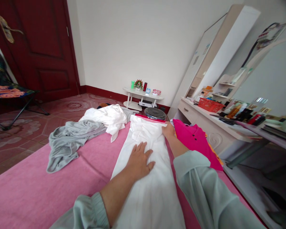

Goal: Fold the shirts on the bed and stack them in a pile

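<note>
A long white garment [154,190] lies stretched lengthwise over the pink bed cover [90,187], its far end bunched into creases. My left hand [140,161] rests palm down on the middle of it, with the fingers spread. At the garment's far right edge, my right hand [168,131] has its fingers closed on the white cloth; the fingertips are partly hidden. Just right of that hand lies a bright pink buttoned shirt [194,136], with some orange cloth showing along its edge.
Left of the white garment are a crumpled grey garment [70,140] and a crumpled white cloth [107,116]. Beyond the bed stand a round dark-lidded object [154,113] and a small white table [143,93]. A dresser [200,117] with a red basket [210,104] flanks the right side.
</note>
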A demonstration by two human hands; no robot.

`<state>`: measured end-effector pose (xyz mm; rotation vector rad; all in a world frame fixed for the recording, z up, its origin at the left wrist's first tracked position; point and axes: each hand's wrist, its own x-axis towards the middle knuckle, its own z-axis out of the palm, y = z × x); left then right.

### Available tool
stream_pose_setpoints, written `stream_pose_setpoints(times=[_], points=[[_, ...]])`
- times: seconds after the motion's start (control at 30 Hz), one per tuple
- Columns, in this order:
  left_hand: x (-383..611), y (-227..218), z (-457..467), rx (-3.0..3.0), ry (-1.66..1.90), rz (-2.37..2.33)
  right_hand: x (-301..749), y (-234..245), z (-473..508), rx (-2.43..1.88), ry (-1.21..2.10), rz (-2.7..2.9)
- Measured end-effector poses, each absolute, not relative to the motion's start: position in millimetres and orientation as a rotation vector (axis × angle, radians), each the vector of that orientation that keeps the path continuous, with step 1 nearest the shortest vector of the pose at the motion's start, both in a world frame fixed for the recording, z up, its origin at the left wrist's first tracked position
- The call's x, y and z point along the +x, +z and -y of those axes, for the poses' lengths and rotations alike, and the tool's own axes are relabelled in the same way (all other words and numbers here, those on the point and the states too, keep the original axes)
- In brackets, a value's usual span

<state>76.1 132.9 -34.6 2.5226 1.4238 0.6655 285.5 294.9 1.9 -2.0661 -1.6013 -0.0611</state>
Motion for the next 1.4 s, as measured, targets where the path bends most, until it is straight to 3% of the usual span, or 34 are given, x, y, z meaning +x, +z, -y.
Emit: stream_pose_setpoints(times=[0.37, 0.67, 0.87, 1.03, 1.17, 1.4], points=[[77, -34, -133, 2.511, 0.639, -1.431, 304, -20, -315, -2.098, 0.177, 1.756], [76, -33, -133, 2.511, 0.637, -1.428, 295, -15, -317, -2.113, -0.006, 1.601], [76, -33, -133, 2.517, 0.621, -1.432, 275, -27, -309, -2.034, 0.045, 1.792], [77, -36, -133, 2.534, 0.643, -1.422, 251, -26, -286, -1.957, -0.156, 1.89], [76, -39, -134, 2.548, 0.65, -1.419, 236, -28, -278, -1.941, 0.09, 2.279], [71, -36, -140, 2.521, 0.639, -1.369, 238, -30, -224, -1.884, 0.216, 2.329]])
